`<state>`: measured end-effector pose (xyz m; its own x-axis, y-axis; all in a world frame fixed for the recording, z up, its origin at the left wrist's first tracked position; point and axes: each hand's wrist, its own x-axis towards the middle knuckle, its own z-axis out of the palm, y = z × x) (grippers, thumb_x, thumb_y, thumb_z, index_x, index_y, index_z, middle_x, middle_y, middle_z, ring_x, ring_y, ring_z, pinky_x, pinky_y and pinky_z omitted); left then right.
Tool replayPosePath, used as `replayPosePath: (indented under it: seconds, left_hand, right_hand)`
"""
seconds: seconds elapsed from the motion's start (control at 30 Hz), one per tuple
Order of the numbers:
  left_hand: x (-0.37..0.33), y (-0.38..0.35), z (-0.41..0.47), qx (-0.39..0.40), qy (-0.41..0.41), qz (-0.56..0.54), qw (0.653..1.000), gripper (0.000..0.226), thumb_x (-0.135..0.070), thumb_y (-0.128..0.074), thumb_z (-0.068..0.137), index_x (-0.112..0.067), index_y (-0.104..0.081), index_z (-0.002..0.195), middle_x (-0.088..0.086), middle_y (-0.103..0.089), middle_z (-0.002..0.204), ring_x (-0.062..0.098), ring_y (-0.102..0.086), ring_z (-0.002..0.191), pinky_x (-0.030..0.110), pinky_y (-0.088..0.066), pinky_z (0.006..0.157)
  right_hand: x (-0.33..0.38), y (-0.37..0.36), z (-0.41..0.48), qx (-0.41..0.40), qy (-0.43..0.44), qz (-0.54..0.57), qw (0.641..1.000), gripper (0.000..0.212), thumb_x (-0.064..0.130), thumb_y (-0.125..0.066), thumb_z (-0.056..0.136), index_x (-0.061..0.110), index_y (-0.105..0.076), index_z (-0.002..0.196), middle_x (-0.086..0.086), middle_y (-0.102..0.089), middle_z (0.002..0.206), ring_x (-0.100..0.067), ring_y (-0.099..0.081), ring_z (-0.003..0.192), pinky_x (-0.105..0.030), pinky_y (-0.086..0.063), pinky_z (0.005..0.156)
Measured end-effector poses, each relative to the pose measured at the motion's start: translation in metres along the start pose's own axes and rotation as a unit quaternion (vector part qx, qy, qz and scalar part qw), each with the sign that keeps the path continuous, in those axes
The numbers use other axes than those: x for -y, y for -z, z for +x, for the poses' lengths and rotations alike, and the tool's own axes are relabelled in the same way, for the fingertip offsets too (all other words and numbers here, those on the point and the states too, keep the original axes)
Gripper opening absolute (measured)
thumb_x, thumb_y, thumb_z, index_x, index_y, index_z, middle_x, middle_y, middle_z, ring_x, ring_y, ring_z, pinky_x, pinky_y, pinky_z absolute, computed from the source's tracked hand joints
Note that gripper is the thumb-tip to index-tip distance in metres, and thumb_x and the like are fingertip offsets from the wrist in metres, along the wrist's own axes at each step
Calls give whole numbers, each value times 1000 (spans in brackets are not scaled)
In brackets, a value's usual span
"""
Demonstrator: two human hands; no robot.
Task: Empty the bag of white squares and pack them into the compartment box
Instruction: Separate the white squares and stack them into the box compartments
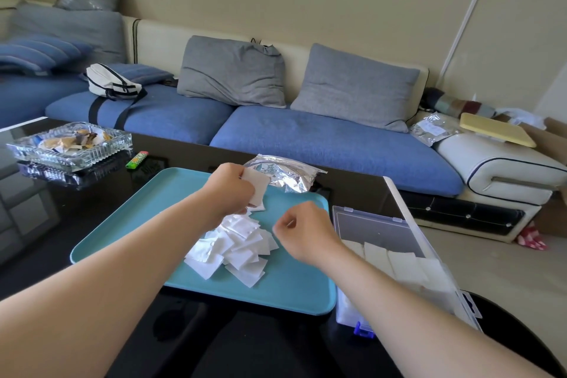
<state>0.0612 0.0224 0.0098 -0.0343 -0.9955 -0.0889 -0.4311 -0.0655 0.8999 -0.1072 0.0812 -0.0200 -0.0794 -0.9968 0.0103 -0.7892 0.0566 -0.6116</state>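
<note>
We open on the grip of the left hand. Fingers and thumb are curled round a small stack of white squares, pinched along one side and held just above the far end of the heap. The right hand hovers beside it, nearer the box, with its fingers curled in toward the palm. Whether that grip has a square in it, we cannot tell from here.

Below both hands lies the loose pile of white paper squares, overlapping every which way on the flat teal plastic tray. At the tray's far edge rests the crumpled silver foil bag, and it looks flat and emptied to us. Just beside the tray on the right stands the clear plastic compartment box, lid up. Rows of packed white squares are already standing in its compartments. Everything sits on the glossy black tabletop.

We judge the step in hand to be gathering squares into a neat stack for the box. To do it well, we want the right hand feeding squares onto the stack one at a time. The edges should be tapped flush against the tray and the pinch kept firm so the thin sheets don't fan out. Then the stack slides upright into a free compartment rather than being dropped in.
</note>
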Motion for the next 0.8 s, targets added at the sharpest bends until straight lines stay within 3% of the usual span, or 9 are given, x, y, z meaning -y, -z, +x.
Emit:
replayPosePath:
  seconds: [0.13,0.2,0.27,0.33,0.4,0.47,0.57,0.7,0.8]
  left_hand:
    - [3,6,1,-7,41,32,999,35,-10,-45,93,-13,-58,126,12,-67,113,35,-73,99,49,-63,85]
    - [6,7,2,1,70,26,997,33,-11,-42,96,-13,-58,125,9,-69,110,27,-76,88,43,-61,81]
    - [8,9,4,8,97,11,995,34,-9,-37,99,-11,-59,126,7,-70,109,17,-77,68,35,-59,73]
    - [8,9,4,6,106,1,994,35,-9,-35,102,-11,-59,127,7,-70,111,12,-75,58,30,-60,64]
    - [7,10,4,4,91,5,996,34,-10,-35,103,-11,-57,129,9,-69,115,12,-75,61,24,-57,50]
    - [7,11,3,7,74,13,997,34,-9,-37,103,-11,-56,130,11,-68,118,16,-76,71,23,-56,47]
    - [6,11,0,25,35,24,999,32,-6,-41,100,-10,-58,127,15,-67,121,26,-78,85,28,-61,54]
    - [-2,7,-10,73,-29,-5,997,27,-4,-47,103,-10,-63,123,16,-73,113,25,-78,87,37,-65,77]
    - [-7,1,-15,103,-50,-18,993,26,-5,-46,105,-9,-64,124,16,-74,115,26,-78,94,44,-64,88]
  right_hand:
    - [15,-19,0,79,-28,-17,996,39,34,-58,92,13,-46,61,-4,-46,56,-21,-46,65,-30,-37,56]
    - [22,-24,1,83,-47,8,995,37,32,-62,88,18,-42,60,-2,-52,58,-25,-54,67,-30,-38,57]
    - [27,-26,3,59,-78,47,994,26,23,-62,84,18,-49,63,-2,-61,67,-27,-62,72,-26,-39,54]
    - [30,-22,6,28,-96,66,993,16,18,-62,84,14,-61,69,-1,-62,70,-23,-56,64,-24,-40,51]
    - [30,-15,6,7,-100,99,990,13,15,-64,81,8,-74,74,-3,-73,74,-24,-67,67,-27,-58,60]
    - [27,-7,3,-4,-93,153,984,14,11,-64,77,9,-78,75,-6,-77,69,-24,-76,71,-38,-67,76]
    - [21,8,-3,-44,-73,193,978,10,12,-67,79,15,-76,79,-6,-75,64,-22,-76,62,-41,-67,75]
    - [13,27,-1,-139,-25,192,971,10,26,-68,82,23,-76,77,1,-75,68,-21,-75,71,-38,-65,69]
    - [13,38,0,-129,14,267,955,9,19,-72,91,19,-77,84,-2,-75,68,-19,-72,65,-35,-60,66]
